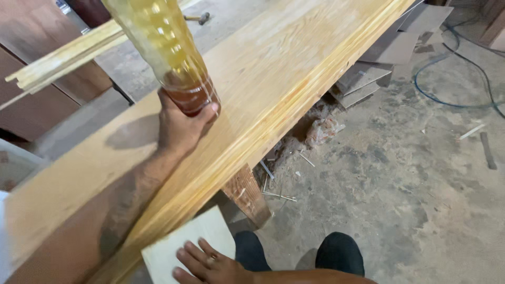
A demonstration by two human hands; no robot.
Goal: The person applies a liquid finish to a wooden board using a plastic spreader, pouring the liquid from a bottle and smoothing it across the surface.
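Left hand (181, 123) grips tilted amber bottle (165, 47) over board (273, 68), upper left.
I keep right hand (210, 265) spread flat on pale sheet (210, 231); further tilt risks liquid spilling.

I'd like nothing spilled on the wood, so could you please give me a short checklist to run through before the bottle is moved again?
1. Grip on the bottle: left hand wraps the lower end of the clear bottle of amber liquid. Ok.
2. Bottle closed: its far end runs out of the picture. Cannot tell.
3. Bottle over the board: it is above the long pale wooden board. Ok.
4. Right hand free: it rests flat on a small pale panel, holding nothing. Ok.
5. Board support: one wooden leg shows; the rest is hidden. Cannot tell.
6. Floor: scraps and a blue cable lie about. Not ok.
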